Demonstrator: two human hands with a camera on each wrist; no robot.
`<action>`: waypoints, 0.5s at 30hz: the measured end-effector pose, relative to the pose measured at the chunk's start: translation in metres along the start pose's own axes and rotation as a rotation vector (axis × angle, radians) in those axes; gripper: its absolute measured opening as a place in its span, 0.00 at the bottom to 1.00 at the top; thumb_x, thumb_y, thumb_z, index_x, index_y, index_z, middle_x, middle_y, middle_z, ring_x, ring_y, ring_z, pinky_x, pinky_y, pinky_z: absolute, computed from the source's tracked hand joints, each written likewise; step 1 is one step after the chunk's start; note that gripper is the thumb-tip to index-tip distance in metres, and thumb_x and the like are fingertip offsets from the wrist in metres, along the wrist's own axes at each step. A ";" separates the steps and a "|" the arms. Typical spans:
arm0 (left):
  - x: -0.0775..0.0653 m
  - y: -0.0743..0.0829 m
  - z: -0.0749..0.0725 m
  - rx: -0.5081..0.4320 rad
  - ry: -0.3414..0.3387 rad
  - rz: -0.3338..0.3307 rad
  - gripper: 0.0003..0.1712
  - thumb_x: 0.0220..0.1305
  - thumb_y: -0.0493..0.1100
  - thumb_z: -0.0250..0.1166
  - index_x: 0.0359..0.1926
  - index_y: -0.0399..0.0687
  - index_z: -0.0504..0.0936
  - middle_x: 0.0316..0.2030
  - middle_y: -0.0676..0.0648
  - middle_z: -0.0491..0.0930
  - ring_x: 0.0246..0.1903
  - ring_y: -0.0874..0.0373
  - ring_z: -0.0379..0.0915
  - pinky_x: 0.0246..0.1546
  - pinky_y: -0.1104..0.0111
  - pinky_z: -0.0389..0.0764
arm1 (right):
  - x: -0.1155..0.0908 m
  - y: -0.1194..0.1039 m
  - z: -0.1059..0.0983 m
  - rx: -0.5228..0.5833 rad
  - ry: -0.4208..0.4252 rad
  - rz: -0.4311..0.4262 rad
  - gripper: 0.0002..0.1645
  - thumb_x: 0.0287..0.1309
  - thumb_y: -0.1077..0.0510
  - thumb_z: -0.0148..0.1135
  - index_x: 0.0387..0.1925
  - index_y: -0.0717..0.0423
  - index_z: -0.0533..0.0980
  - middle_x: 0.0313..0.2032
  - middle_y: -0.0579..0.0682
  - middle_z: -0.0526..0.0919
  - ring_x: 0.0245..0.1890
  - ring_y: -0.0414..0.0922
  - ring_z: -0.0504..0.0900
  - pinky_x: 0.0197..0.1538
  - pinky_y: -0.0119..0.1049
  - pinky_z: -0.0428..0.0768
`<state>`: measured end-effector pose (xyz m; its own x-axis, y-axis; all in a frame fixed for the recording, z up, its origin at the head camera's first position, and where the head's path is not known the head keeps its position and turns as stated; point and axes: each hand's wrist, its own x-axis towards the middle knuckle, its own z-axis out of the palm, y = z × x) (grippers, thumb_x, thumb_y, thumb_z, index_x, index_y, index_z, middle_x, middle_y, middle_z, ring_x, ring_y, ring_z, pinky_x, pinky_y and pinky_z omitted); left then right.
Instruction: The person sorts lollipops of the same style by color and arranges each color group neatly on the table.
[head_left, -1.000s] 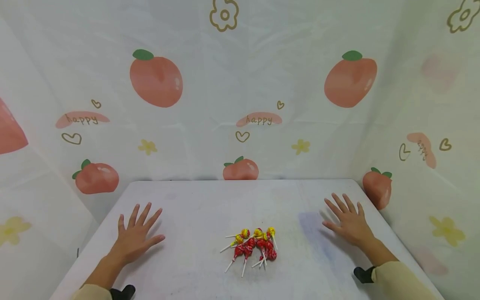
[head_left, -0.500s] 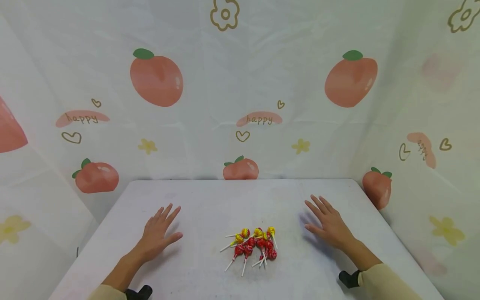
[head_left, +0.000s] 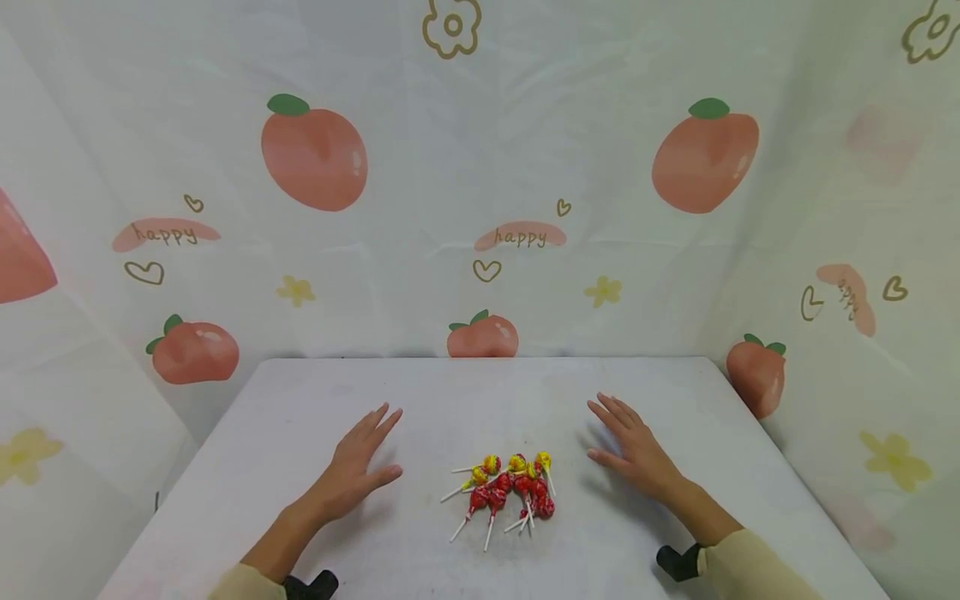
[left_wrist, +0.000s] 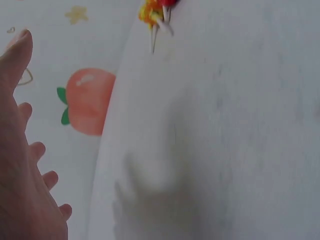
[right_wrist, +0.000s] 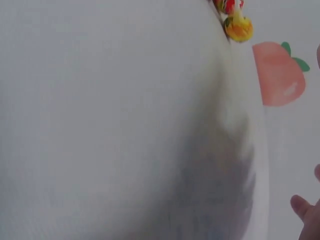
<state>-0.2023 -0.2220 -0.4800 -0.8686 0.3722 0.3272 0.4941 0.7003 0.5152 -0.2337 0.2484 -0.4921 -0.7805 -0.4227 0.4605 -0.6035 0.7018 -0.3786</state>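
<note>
Several lollipops lie in a loose cluster mid-table, some in red wrappers (head_left: pixel 497 498) and some in yellow ones (head_left: pixel 543 461), with white sticks pointing various ways. My left hand (head_left: pixel 351 479) hovers left of the cluster, thumb apart and fingers extended, holding nothing. To the right of the candies my right hand (head_left: pixel 637 454) is also held above the table, its fingers stretched forward and its palm bare. Shadows of both hands fall on the tabletop. In the left wrist view a yellow lollipop (left_wrist: pixel 149 14) shows at the top edge; another yellow lollipop (right_wrist: pixel 239 27) appears top right in the right wrist view.
The white table (head_left: pixel 480 400) ends against a pale cloth backdrop (head_left: pixel 480 125) printed with peaches, flowers and hearts. The cloth also hangs along the left and right sides. Black straps with mounts (head_left: pixel 678 563) sit at both wrists.
Both hands have moved inward toward the lollipops, the left one rightward and the right one leftward. Their spread fingers have drawn closer together. The lollipops lie as before.
</note>
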 end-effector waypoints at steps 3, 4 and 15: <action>0.003 0.007 0.007 -0.054 0.003 0.007 0.43 0.62 0.51 0.62 0.75 0.55 0.55 0.73 0.40 0.53 0.71 0.37 0.43 0.60 0.33 0.44 | 0.002 -0.008 0.005 0.096 -0.028 0.061 0.45 0.56 0.51 0.69 0.71 0.55 0.60 0.71 0.59 0.59 0.69 0.61 0.55 0.61 0.68 0.57; 0.004 0.009 0.009 -0.075 0.004 0.007 0.42 0.63 0.50 0.61 0.75 0.54 0.55 0.73 0.40 0.53 0.71 0.37 0.43 0.60 0.33 0.44 | 0.003 -0.010 0.006 0.130 -0.039 0.087 0.44 0.57 0.51 0.68 0.72 0.55 0.60 0.71 0.59 0.59 0.69 0.61 0.56 0.61 0.67 0.58; 0.017 0.029 0.043 -0.227 -0.015 -0.012 0.37 0.67 0.47 0.58 0.75 0.59 0.56 0.73 0.46 0.56 0.71 0.42 0.46 0.61 0.33 0.46 | 0.013 -0.034 0.027 0.417 -0.114 0.289 0.39 0.61 0.58 0.65 0.71 0.56 0.61 0.65 0.61 0.67 0.56 0.56 0.76 0.50 0.48 0.77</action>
<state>-0.2041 -0.1692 -0.4939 -0.8738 0.3749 0.3097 0.4785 0.5499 0.6846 -0.2280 0.2032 -0.4953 -0.9236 -0.3218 0.2084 -0.3565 0.5208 -0.7757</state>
